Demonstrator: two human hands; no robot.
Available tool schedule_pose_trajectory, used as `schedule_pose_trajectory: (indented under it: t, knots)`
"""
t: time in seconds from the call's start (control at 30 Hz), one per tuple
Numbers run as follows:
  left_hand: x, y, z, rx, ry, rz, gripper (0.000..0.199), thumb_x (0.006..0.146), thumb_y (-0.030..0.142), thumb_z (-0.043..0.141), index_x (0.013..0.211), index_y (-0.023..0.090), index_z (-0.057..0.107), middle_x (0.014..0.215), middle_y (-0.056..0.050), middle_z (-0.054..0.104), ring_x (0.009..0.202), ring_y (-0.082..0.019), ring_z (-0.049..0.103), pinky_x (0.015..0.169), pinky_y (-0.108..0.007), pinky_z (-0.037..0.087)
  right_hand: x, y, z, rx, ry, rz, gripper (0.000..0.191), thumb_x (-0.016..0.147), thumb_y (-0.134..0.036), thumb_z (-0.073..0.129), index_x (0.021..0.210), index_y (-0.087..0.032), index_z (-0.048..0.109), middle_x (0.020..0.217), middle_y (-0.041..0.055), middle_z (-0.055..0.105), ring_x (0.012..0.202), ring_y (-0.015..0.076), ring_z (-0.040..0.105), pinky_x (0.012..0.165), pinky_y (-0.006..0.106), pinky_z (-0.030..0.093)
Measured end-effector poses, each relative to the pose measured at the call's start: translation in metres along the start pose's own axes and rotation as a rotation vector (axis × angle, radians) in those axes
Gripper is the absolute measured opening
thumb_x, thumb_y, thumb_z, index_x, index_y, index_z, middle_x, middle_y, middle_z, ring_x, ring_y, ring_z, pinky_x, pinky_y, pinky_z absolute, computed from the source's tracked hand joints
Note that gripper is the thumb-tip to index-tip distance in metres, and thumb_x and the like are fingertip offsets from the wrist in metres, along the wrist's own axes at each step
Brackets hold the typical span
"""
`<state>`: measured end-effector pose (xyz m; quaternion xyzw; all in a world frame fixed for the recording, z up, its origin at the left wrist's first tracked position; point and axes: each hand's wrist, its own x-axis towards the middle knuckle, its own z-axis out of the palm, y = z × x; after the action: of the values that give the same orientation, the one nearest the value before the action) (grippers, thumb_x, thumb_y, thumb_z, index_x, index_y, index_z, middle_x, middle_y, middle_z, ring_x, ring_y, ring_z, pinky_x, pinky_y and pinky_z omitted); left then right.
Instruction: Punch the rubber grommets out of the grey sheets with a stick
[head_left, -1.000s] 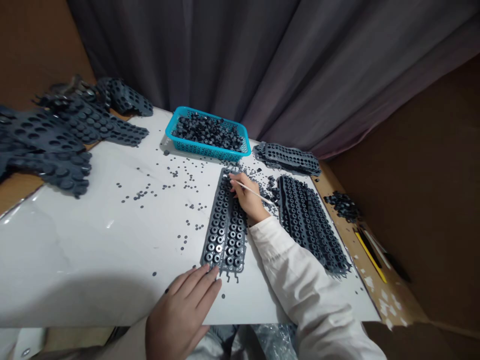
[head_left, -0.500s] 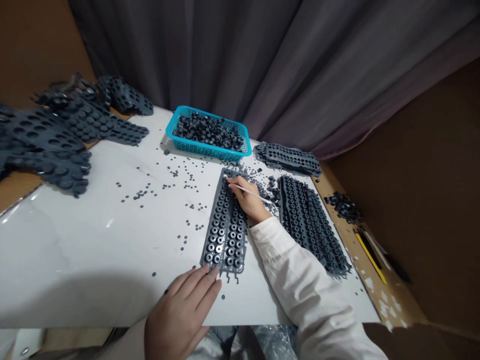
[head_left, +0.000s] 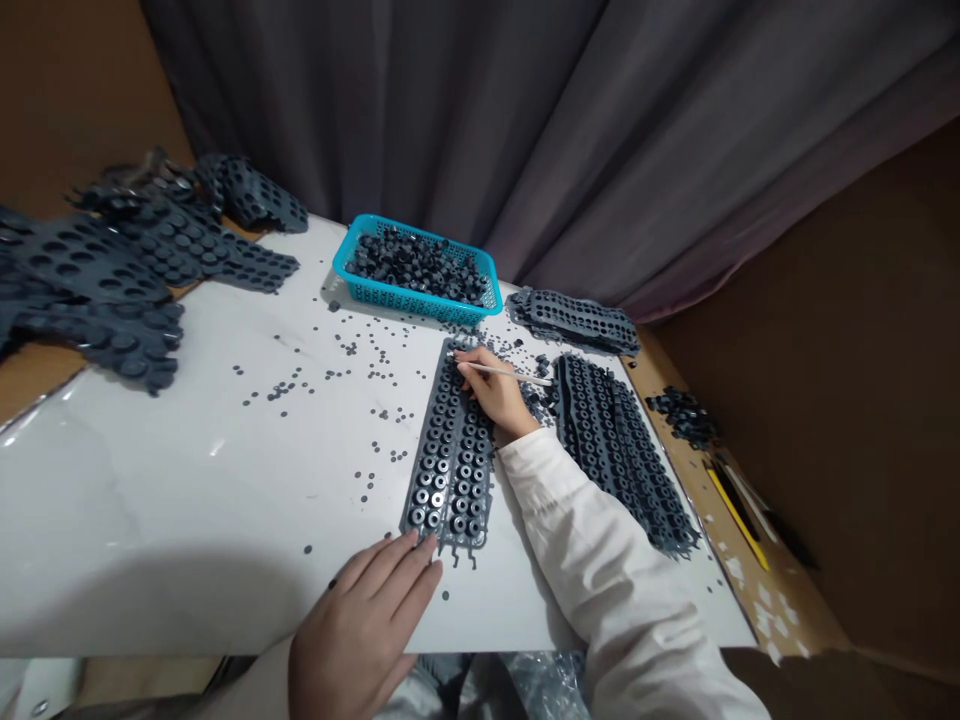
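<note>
A dark grey rubber sheet (head_left: 448, 455) with rows of round, ring-topped pieces lies lengthwise on the white table. My right hand (head_left: 495, 390) is over its far end, fingers closed in a pinch on a thin white stick (head_left: 517, 374). The stick's tip meets the sheet's far left corner area, partly hidden by my fingers. My left hand (head_left: 367, 610) lies flat with fingers stretched out, fingertips touching the sheet's near left edge. Small dark discs (head_left: 289, 385) are scattered on the table to the left of the sheet.
A blue basket (head_left: 420, 303) full of small dark pieces stands behind the sheet. More sheets (head_left: 619, 450) lie to the right, with a holed stack (head_left: 574, 320) behind them. Holed sheets (head_left: 97, 260) pile up at left. A yellow-handled tool (head_left: 739, 515) rests by the right edge.
The stick in my right hand has tilted, its rear end swinging up and slightly to the right. My left hand stays in place at the sheet's near edge.
</note>
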<state>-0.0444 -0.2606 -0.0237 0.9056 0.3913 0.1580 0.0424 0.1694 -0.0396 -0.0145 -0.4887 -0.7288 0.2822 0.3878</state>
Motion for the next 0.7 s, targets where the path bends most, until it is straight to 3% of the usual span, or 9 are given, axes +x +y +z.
schedule_pose_trajectory:
  t: [0.1,0.17,0.23,0.3,0.57,0.7]
  knots:
    - [0.000,0.000,0.001,0.001,0.009,0.009,0.067,0.059,0.012,0.054,0.124,0.023,0.052,0.138,0.002,0.049,0.118,-0.022,0.051,0.098,-0.038,0.041,0.002,-0.001,0.000,-0.039,-0.025,-0.008,0.017,0.086,-0.036,0.051,0.088,-0.021,0.059,0.103,0.0056,0.069,0.051,0.0116,0.060,0.051,0.026,0.050]
    - [0.000,0.001,0.000,0.009,0.013,0.012,0.067,0.058,0.012,0.052,0.124,0.023,0.053,0.138,0.002,0.048,0.118,-0.022,0.051,0.098,-0.038,0.042,0.004,-0.001,0.000,-0.063,-0.020,-0.007,0.017,0.087,-0.034,0.050,0.090,-0.021,0.060,0.083,0.0025,0.070,0.050,0.0122,0.058,0.051,0.025,0.048]
    - [0.001,0.001,0.000,0.022,0.004,0.002,0.067,0.057,0.012,0.052,0.123,0.023,0.054,0.138,0.003,0.047,0.118,-0.021,0.051,0.098,-0.037,0.042,0.005,-0.002,0.000,-0.071,0.005,0.010,0.015,0.088,-0.032,0.050,0.092,-0.022,0.060,0.059,-0.0024,0.062,0.046,0.0129,0.055,0.051,0.024,0.046]
    - [0.001,0.001,-0.001,0.027,-0.011,-0.009,0.066,0.058,0.013,0.052,0.123,0.024,0.055,0.138,0.004,0.047,0.119,-0.021,0.050,0.098,-0.037,0.042,0.006,-0.003,0.001,-0.063,0.039,0.035,0.014,0.088,-0.031,0.049,0.091,-0.023,0.060,0.048,-0.0056,0.053,0.041,0.0127,0.050,0.050,0.024,0.044]
    - [0.000,0.000,0.003,-0.007,0.004,-0.007,0.069,0.056,0.012,0.052,0.124,0.022,0.053,0.138,0.002,0.048,0.118,-0.023,0.051,0.097,-0.039,0.044,0.010,-0.001,0.010,0.058,0.197,0.139,0.014,0.089,-0.035,0.045,0.088,-0.023,0.052,0.043,-0.0095,0.046,0.034,0.0104,0.046,0.041,0.021,0.040]
    - [0.000,0.001,0.003,-0.052,0.031,-0.012,0.069,0.055,0.010,0.053,0.123,0.022,0.052,0.137,0.001,0.049,0.118,-0.025,0.051,0.096,-0.041,0.046,0.012,-0.004,0.008,0.174,0.250,0.193,0.020,0.086,-0.043,0.044,0.089,-0.023,0.045,0.063,-0.0060,0.057,0.041,0.0096,0.057,0.036,0.018,0.042]
